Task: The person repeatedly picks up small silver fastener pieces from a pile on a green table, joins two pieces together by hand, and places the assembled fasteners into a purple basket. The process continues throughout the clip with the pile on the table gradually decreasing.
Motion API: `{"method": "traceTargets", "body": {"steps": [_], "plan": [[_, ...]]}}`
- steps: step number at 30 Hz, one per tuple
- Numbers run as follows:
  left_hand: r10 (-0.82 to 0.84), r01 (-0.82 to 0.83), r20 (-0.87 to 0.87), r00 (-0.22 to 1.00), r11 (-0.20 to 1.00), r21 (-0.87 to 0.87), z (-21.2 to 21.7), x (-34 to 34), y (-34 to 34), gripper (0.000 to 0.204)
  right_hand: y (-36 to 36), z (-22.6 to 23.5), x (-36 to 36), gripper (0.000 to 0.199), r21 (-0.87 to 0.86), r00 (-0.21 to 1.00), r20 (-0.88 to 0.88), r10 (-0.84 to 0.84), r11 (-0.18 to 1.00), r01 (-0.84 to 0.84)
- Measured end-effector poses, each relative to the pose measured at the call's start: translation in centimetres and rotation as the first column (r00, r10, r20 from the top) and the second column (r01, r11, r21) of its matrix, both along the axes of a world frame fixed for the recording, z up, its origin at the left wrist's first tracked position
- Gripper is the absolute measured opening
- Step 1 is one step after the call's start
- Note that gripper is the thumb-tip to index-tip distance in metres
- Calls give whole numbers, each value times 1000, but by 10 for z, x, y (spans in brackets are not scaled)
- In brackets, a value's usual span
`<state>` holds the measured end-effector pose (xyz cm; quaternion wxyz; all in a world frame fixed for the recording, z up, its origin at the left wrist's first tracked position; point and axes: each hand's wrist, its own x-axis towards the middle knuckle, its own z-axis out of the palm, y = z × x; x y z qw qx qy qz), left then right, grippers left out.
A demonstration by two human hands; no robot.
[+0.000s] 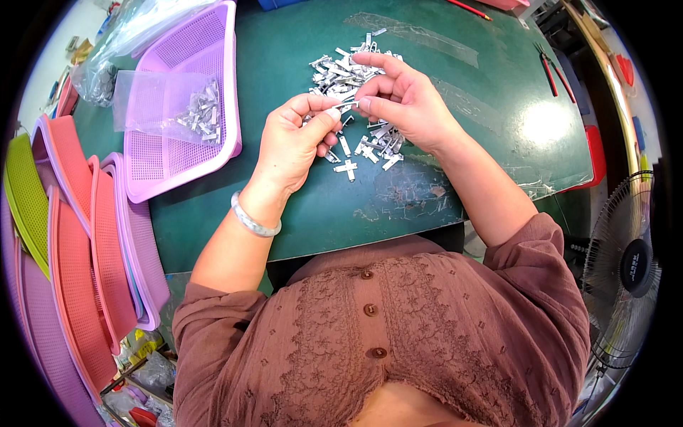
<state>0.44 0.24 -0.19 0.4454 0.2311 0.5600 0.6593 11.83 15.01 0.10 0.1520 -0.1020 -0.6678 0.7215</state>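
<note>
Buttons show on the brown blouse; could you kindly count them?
3, in a line down the picture: top button, middle button, bottom button on the blouse; more may be hidden.

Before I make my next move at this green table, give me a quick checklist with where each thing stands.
1. Small metal piece gripped by the left hand: ok, pinched between thumb and fingers.
2. Right hand gripping that piece too: cannot tell; the thumb is at its end, but the far side is hidden.
3. Pile of loose metal pieces close by: ok, on the table around and beneath both hands.
4. Red-handled pliers clear of the hands: ok, lying apart near the table's right side.
5. Left wrist free of jewellery: not ok, a pale bangle is on it.
</note>
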Motion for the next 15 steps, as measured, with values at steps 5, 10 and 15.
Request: {"method": "traceTargets", "body": {"steps": [5, 10, 15], "plan": [[6, -6, -14, 1000, 1000, 3, 1, 0, 0, 14, 1, -3, 0, 52, 81, 999, -48, -8, 997, 12], [19, -19, -14, 1000, 1000, 20, 0, 0, 1, 15, 0, -3, -1, 54, 94, 996, -93, -6, 995, 15], [11, -12, 9, 1000, 999, 39, 0, 1, 1, 16, -1, -4, 0, 54, 219, 992, -121, -26, 974, 53]]}}
